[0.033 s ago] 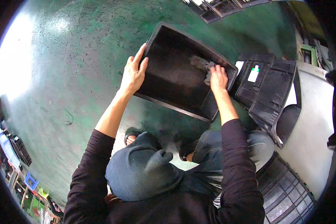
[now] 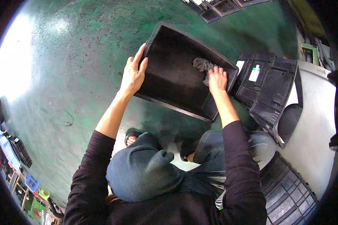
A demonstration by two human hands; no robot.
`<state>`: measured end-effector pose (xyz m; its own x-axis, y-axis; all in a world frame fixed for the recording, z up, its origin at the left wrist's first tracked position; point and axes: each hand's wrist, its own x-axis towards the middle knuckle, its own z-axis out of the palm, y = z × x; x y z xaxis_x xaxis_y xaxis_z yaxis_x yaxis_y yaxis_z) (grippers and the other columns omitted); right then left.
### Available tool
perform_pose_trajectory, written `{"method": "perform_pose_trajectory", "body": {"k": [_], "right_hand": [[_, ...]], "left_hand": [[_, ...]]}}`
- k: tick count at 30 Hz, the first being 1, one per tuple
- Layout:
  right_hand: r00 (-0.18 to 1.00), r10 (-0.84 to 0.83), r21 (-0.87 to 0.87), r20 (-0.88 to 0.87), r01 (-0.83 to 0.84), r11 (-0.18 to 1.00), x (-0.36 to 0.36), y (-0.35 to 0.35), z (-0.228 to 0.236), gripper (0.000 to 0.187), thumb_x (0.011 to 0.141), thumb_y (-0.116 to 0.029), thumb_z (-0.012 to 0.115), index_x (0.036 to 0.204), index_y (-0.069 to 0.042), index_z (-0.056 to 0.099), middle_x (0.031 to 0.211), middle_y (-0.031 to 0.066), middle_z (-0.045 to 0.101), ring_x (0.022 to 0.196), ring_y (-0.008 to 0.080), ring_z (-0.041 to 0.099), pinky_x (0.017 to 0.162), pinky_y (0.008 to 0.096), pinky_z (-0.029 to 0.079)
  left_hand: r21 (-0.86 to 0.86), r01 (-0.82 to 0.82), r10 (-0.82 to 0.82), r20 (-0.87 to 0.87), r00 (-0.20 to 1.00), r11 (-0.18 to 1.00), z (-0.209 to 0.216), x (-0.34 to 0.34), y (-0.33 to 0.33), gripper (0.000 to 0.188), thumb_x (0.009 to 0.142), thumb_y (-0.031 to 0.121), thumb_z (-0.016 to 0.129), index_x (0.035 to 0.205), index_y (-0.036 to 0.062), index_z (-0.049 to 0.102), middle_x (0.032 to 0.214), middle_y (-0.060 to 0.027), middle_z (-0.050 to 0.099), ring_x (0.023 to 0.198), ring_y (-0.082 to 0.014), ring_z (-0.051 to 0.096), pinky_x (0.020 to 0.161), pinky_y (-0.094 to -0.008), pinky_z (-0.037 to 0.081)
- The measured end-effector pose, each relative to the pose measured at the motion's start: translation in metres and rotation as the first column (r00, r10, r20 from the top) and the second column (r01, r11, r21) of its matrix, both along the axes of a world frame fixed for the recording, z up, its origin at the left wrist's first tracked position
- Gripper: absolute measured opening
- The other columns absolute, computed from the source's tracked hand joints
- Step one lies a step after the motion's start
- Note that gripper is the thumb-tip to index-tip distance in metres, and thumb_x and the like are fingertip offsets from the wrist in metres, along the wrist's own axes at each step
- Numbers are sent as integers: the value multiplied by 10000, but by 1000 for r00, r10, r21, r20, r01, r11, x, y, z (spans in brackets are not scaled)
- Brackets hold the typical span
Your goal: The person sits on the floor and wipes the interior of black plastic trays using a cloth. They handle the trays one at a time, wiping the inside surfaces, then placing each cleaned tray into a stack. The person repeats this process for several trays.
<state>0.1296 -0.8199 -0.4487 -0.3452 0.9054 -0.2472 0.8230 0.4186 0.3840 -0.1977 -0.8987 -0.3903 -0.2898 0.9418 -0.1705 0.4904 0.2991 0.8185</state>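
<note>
in black crate (image 2: 169, 71), right hand (image 2: 217, 79) part-hides cloth (image 2: 202, 64)

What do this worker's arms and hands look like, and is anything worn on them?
The left hand and right hand wear no gloves. Both arms have plain black, wrinkled sleeves ending partway down the forearm. No watch or cable shows.

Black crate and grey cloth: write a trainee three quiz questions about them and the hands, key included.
1. Which hand is on the grey cloth? A) left B) right C) both
2. True or false: the cloth lies outside the black crate.
3. Fill in: the left hand grips the crate by its ____.

Key: 1. B, the right hand. 2. False; it is inside. 3. Rim.
</note>
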Motion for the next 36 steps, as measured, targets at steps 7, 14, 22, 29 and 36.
{"method": "perform_pose_trajectory", "body": {"k": [7,14,22,29,36], "right_hand": [[963,-252,-628,-99,136,766,-26,-82,32,173,683,-32,602,818,-102,685,910,120,605,923,314,562,790,409,489],[811,-192,-605,-552,-231,762,-206,-56,-3,338,730,-35,574,1037,-156,648,1239,111,553,1166,333,485,971,406,425],[663,-387,-337,-641,210,918,-12,-36,0,206,734,10,581,933,-43,586,953,137,588,923,360,579,771,439,476],[779,-73,-284,-623,-138,949,-135,-12,-24,335,785,-41,568,1118,-27,539,1156,198,511,1104,365,502,891,439,447],[535,-358,-330,-765,153,932,-211,6,4,313,925,-172,398,1192,-52,511,1183,208,536,1010,403,562,859,458,475]], "left_hand": [[-29,2,-2,9,1000,1000,0,1,4,481,934,286,495,1399,305,371,884,-176,490,837,-303,535,828,-397,439],[-79,48,-50,-24,998,996,0,-5,7,481,948,295,462,1415,287,346,1001,-185,556,967,-326,558,906,-383,414],[-67,55,-52,44,998,996,1,-9,8,472,946,306,473,1407,286,372,953,-154,539,934,-285,541,907,-361,403],[-53,27,-27,4,1000,998,1,-8,7,457,939,325,492,1387,287,409,868,-129,528,860,-265,548,865,-348,421],[-27,-13,13,5,1000,1000,-3,-5,9,432,946,315,483,1374,291,427,849,-129,536,840,-256,553,839,-333,432]]}}
